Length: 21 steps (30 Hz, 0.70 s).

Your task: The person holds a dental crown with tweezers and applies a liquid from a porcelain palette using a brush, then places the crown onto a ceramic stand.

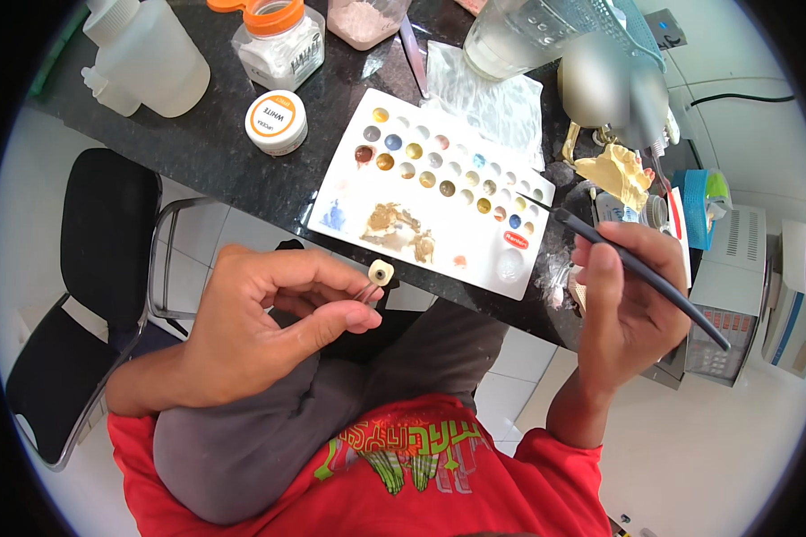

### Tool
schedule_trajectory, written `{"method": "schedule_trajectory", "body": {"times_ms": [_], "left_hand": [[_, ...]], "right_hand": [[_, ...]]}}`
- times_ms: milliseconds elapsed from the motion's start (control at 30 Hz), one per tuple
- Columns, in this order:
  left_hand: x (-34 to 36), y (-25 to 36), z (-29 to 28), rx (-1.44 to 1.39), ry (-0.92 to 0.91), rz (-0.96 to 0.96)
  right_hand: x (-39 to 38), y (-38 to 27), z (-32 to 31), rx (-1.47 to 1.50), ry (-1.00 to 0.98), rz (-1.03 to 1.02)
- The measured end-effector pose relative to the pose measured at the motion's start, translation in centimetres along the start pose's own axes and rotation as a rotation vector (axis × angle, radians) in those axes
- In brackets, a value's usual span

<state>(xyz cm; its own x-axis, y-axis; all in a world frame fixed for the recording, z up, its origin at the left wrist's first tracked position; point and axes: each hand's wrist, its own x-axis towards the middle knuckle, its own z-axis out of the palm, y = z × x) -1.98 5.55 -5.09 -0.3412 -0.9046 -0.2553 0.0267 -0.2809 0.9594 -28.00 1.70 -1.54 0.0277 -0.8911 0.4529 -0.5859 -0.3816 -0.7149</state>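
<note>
1. Cream-coloured small piece [381, 270], w/ a dark hole facing the camera, sits at the fingertips of the L hand [255, 300], just over the near edge of the worktop [224, 130].
2. Handling, my guess: v. light, stiff, prob. ceramic-like, so brittle if dropped & maybe a bit slick. Exact material: can't tell.
3. Best hold, I'd say: by the thin metal holder [364, 292] at its lower side, or a soft pinch on the outer walls; no hard squeeze, rim prob. chips easiest.
4. L hand: thumb & fingers closed in a pinch around the holder, piece poking out past the fingertips. Whether skin also touches the piece: can't tell, too small.
5. R hand [625, 309]: gripping a dark slim brush [667, 288] pen-style, tip aimed up-left over the R end of the white palette [475, 246]. Tip touching a well or just above it: can't tell.
6. Piece vs hands: right at the L fingertips, well apart from the R hand, w/ the palette's lower part lying b/w & beyond them.
7. Palette: rows of round wells w/ yellow, brown, blue, grey etc., plus brown smears on the flat part. White round jar [276, 125] stands near its L side; crumpled white tissue [506, 112] lies just behind.
</note>
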Motion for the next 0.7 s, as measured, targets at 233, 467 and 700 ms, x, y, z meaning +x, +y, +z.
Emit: {"method": "schedule_trajectory", "body": {"times_ms": [233, 467, 700], "left_hand": [[0.2, -0.3, 0.5, -0.011, 0.01, 0.071], [0.0, -0.8, 0.1, 0.03, -0.001, 0.191], [0.7, 0.0, 0.8, 0.056, -0.035, 0.115]], "right_hand": [[1.0, 0.5, 1.1, -0.05, 0.046, -0.093], [2.0, 0.4, 3.1, -0.074, 0.006, -0.135], [1.9, 1.1, 2.6, -0.104, 0.012, -0.217]]}}
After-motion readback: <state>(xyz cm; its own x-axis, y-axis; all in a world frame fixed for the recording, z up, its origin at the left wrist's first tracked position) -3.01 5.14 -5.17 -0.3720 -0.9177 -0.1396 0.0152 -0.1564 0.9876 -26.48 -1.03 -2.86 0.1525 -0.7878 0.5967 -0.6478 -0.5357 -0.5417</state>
